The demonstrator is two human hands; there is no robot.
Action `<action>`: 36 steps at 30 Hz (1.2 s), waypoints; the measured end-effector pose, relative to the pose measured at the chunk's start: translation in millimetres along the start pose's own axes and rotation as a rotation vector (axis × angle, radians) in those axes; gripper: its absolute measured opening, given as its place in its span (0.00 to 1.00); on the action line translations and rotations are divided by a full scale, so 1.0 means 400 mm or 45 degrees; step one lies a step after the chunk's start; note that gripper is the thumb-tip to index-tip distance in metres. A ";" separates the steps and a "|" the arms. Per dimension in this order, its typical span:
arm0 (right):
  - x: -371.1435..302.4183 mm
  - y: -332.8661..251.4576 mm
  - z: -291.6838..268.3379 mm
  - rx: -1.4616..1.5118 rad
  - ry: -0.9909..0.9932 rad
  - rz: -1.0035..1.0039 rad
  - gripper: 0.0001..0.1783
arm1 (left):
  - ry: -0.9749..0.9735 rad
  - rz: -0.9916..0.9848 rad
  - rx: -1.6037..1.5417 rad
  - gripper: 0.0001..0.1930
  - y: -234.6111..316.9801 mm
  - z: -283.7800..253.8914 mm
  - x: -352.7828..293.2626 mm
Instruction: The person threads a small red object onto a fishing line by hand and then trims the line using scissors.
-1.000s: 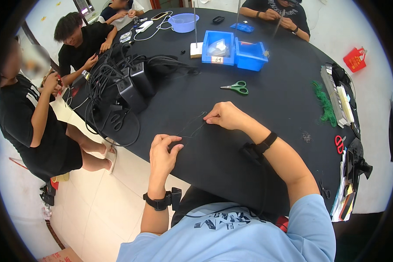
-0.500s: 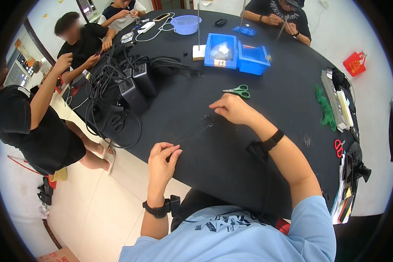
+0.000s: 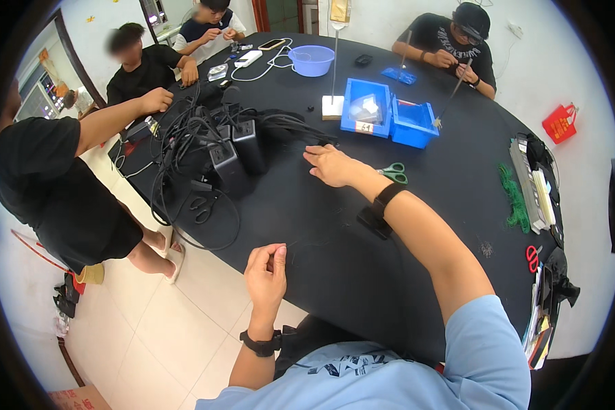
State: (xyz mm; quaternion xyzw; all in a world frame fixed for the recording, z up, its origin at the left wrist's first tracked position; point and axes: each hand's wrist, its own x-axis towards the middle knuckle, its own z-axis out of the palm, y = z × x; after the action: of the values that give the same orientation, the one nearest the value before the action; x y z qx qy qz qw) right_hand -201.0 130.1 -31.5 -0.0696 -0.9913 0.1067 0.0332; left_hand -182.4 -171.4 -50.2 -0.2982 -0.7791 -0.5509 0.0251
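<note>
My left hand [image 3: 265,275] is raised at the near edge of the black table, thumb and fingers pinched on a thin thread that is hard to see. Faint strands and small hook-like bits [image 3: 339,212] lie on the dark top between my hands. My right hand [image 3: 329,166] stretches over the middle of the table with its fingers extended and apart, close to the ends of the black cables [image 3: 290,123]. Nothing shows in its fingers. Green-handled scissors [image 3: 395,173] lie just right of it, partly hidden by my forearm.
Blue bins [image 3: 364,128], a rod on a white base [image 3: 333,108] and a purple basin [image 3: 312,61] stand farther back. Black boxes [image 3: 229,171] sit left among cables. Green netting [image 3: 513,198] and red scissors [image 3: 531,258] lie right. Several people are around the table.
My right hand has moved away and left, past the green scissors toward the cables. My left hand stays pinched near the table edge. The standing person's arm has lowered toward the cables.
</note>
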 end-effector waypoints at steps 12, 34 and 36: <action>0.053 0.001 -0.016 0.308 0.024 0.104 0.21 | -0.003 -0.065 -0.090 0.08 -0.009 -0.008 0.004; -0.195 -0.026 -0.259 0.854 0.047 0.090 0.09 | -0.147 -0.130 -0.155 0.09 0.060 -0.023 0.032; -0.255 -0.037 -0.304 1.028 0.013 -0.037 0.10 | -0.146 -0.084 -0.165 0.09 0.091 -0.022 0.026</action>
State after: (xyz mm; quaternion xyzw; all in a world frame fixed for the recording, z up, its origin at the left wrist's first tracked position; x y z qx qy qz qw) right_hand -92.2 126.1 85.2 -0.0376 -0.8705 0.4866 0.0643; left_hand -175.8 -166.8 -12.3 -0.3045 -0.7514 -0.5826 -0.0568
